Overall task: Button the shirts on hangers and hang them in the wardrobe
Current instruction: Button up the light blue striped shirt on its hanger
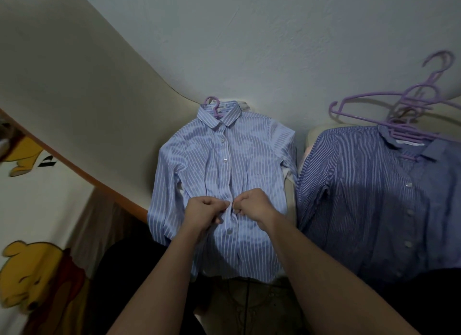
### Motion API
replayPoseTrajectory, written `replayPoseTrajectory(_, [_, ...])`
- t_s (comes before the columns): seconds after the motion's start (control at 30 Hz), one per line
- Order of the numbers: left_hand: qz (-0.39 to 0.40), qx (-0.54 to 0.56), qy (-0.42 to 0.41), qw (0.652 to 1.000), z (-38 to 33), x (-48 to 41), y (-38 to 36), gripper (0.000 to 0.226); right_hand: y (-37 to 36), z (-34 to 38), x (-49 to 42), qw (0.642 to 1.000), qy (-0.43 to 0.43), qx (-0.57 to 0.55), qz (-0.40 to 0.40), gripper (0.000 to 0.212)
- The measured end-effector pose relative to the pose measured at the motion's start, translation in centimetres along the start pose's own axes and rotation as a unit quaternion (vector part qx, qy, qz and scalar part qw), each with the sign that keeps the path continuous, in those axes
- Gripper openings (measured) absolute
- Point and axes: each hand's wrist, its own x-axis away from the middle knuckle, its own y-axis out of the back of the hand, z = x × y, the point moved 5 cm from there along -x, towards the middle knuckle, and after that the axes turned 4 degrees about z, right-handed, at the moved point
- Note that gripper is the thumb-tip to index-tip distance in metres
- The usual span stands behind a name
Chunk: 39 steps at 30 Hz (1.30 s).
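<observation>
Near, at 6 o'clock: both forearms reach up the frame. Left hand (204, 210) and right hand (254, 205) are curled, each pinching an edge of the front placket, knuckles almost touching. Task thing: pale blue white-striped long-sleeved shirt (199, 160), centre frame, lying flat, a lilac plastic hanger (212, 105) in its collar at 12 o'clock. Judged progress: buttons above the hands look fastened, mid-front one in hand, the one below cannot be told. At 3 o'clock, just beside it, a darker blue fine-striped shirt (361, 197), neck open, looks unbuttoned. On its collar at 2 o'clock lies a pile of spare lilac hangers (399, 115). Hanging not yet begun; no wardrobe in view. Room: sleeves nearly meet between the shirts; yellow bear-print cloth (37, 272) crowds 8 o'clock; plain pale wall (274, 35) beyond.
</observation>
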Motion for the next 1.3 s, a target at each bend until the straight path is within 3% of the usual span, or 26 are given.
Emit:
replayPoseTrajectory(0.27, [-0.011, -0.013, -0.005, 1.0, -0.4, 0.0, 0.0, 0.012, -0.2, 0.3, 0.1, 0.999, 0.013, -0.018, 0.03, 0.02])
replayPoseTrajectory(0.5, [0.012, 0.003, 0.003, 1.0, -0.2, -0.1, 0.4, 0.022, -0.4, -0.5, -0.7, 1.0, 0.017, 0.012, 0.001, 0.021])
replayPoseTrajectory(0.73, [0.001, -0.024, -0.019, 1.0, -0.3, -0.1, 0.0, 0.025, -1.4, -1.1, -1.6, 0.995, 0.028, 0.094, -0.021, 0.056])
replayPoseTrajectory(0.97, [0.044, -0.008, 0.0, 0.999, -0.7, -0.3, 0.0, 0.026, -1.0, -1.1, -1.3, 0.998, 0.028, 0.061, 0.016, 0.049])
replayPoseTrajectory(1.13, [0.022, -0.013, -0.019, 0.999, -0.2, 0.0, 0.1, 0.026, -0.4, -1.3, -1.2, 0.999, 0.024, 0.033, 0.023, 0.036])
replayPoseTrajectory(1.2, [0.015, -0.042, -0.046, 0.998, -0.2, 0.2, -0.1, 0.021, -0.6, -1.3, -1.1, 0.998, 0.027, 0.06, 0.008, 0.027])
replayPoseTrajectory(1.3, [0.002, -0.172, -0.098, 0.98, -0.7, 0.7, -0.6, 0.023, -0.6, -1.1, -0.3, 0.994, 0.055, 0.09, -0.004, 0.022])
